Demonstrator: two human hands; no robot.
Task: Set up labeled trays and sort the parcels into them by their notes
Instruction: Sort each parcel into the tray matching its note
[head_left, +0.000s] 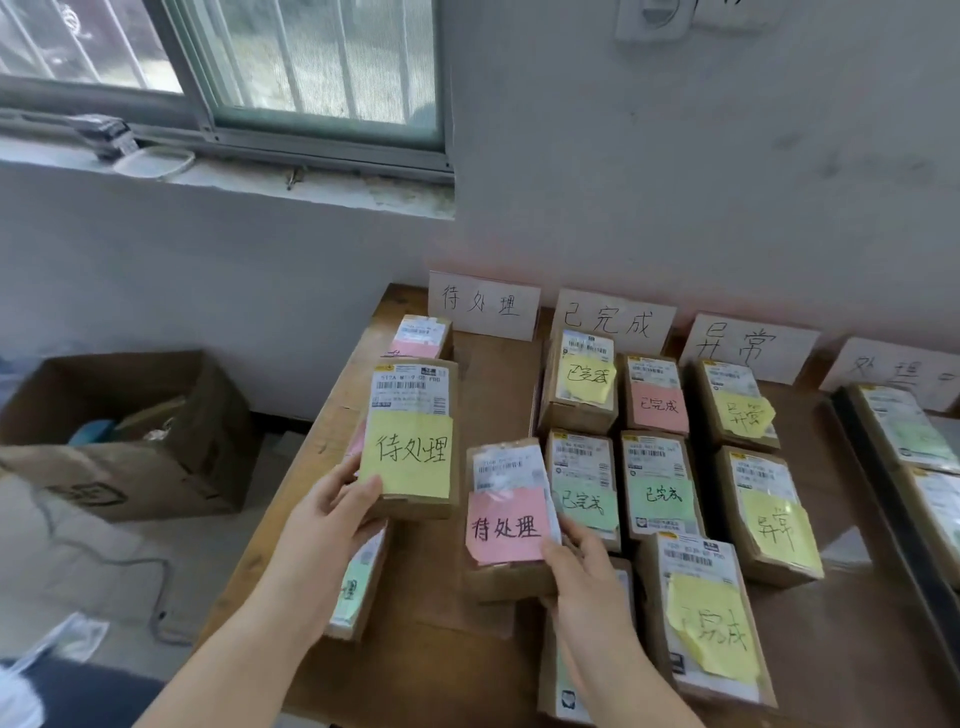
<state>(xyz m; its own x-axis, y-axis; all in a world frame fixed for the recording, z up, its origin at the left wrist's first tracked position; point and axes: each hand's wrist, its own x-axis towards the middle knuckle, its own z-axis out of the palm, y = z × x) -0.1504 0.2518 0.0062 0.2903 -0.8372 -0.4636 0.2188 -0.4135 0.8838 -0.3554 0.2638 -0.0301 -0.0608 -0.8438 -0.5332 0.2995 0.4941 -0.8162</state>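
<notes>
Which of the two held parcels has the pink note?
The pink-note parcel is in the right hand; the left hand holds the yellow-note parcel.

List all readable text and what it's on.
"待处理": first card; yellow note on left parcel (left hand); pink note on right parcel (right hand).
"已完成": second card; five parcel notes.
"异常": third card; two yellow notes.
"处理", cut off: fourth card.
Shipping labels: too blurred.
</notes>
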